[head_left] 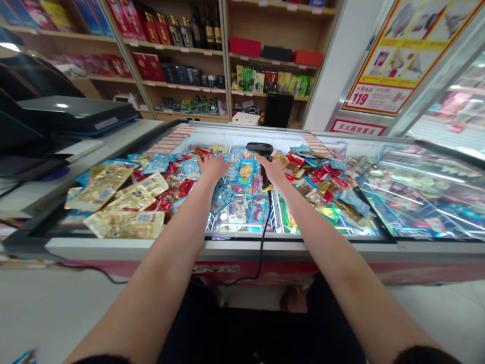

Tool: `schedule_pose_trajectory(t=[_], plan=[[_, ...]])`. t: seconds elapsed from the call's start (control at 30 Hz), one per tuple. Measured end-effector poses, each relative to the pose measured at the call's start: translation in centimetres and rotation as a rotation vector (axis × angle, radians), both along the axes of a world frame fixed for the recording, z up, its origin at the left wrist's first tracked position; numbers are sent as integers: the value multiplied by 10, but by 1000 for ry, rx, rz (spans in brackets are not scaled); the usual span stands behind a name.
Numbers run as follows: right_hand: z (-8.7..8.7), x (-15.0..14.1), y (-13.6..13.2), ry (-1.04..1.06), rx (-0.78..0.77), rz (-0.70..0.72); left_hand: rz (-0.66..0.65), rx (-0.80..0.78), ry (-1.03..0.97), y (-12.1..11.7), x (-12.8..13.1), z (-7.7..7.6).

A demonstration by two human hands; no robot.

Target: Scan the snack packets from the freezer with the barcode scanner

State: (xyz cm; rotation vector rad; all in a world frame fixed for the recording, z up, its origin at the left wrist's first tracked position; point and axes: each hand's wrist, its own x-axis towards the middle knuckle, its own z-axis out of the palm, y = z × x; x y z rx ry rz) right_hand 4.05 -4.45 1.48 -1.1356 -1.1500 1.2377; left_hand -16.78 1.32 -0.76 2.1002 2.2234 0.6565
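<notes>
Numerous snack packets (125, 224) are heaped in a chest freezer (151, 247). A black corded barcode scanner (259, 149) is clamped by the fingers (267, 174) of the right hand (275, 171), above the central packets. The left hand (214, 168) is held open, its fingers spread apart, over the packets, just beside the scanner.

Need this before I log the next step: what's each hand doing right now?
Left hand: open, fingers spread, palm down.
Right hand: closed, holding a black corded barcode scanner.
</notes>
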Motion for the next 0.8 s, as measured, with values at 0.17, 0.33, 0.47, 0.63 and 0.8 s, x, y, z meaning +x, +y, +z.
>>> schedule_pose_trajectory(t=[0.17,0.33,0.47,0.63,0.8], plan=[[-8,-3,1,-7,7,24,-66,-9,-20,11,-1,-5],[-10,4,-2,-3,-11,6,-89,27,-67,17,9,-6],[-11,7,-6,0,-8,7,-99,52,-106,12,18,-5],[-9,8,-10,-13,-12,13,-191,131,-338,7,25,1],[-6,11,-12,-72,4,30,-157,153,-620,9,25,6]])
